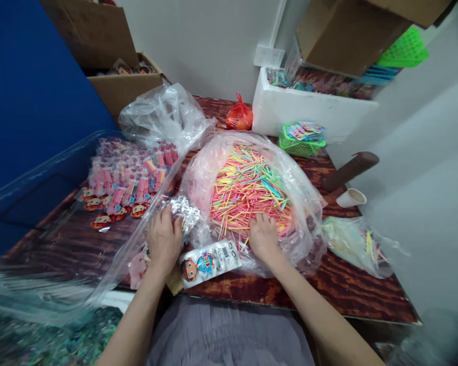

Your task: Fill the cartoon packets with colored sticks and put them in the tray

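Note:
A large clear plastic bag (307, 198) lies open on the table, heaped with thin sticks (248, 188) in pink, yellow, green and blue. My right hand (265, 236) is at the near edge of the heap, fingers curled down onto the sticks, fingertips partly hidden. Left of the bag, my left hand (165, 239) has its fingers bent over a pile of silver pouches (185, 211), seemingly gripping one. Between my hands, a flat printed pouch (210, 263) with a cartoon figure lies at the bag's front edge.
Filled pink packets (132, 175) are piled at left beside a crumpled plastic bag (168, 114). Behind stand a red bag (239, 114), a green basket (301, 142) and a white foam box (313, 109). A paper cup (351, 197) and a small plastic bag (354, 244) are at right.

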`<state>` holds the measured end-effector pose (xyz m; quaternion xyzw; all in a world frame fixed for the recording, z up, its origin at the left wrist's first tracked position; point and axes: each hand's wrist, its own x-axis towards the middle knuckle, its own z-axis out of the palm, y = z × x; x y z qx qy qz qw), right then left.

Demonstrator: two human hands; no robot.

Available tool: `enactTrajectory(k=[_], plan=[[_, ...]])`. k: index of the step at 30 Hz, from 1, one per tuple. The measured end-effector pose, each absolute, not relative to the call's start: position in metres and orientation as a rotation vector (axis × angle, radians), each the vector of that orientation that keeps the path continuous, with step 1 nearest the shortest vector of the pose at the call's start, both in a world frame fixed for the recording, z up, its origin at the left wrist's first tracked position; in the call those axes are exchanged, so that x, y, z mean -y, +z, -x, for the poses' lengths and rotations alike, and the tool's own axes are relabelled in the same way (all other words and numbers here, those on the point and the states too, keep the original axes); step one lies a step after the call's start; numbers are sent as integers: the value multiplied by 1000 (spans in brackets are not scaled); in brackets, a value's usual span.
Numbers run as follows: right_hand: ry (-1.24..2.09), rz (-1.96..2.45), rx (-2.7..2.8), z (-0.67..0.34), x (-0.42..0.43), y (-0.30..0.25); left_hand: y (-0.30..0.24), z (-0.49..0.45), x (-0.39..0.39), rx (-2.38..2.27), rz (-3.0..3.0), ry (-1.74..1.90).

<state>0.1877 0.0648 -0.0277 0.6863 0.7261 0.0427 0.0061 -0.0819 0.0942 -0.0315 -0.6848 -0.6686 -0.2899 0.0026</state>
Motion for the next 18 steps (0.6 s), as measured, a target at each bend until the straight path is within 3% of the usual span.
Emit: enactTrajectory(k=[11, 15, 18], plan=[[-79, -1986, -2279, -194, -69, -32, -3, 80, -74, 2079, 2217, -1008], [-464, -2218, -2219, -218, -85, -28, 5, 78, -69, 2008, 2257, -1080], [-975, -2445, -2251, -231, -98, -20, 8, 70, -68, 1951, 2328, -1131]])
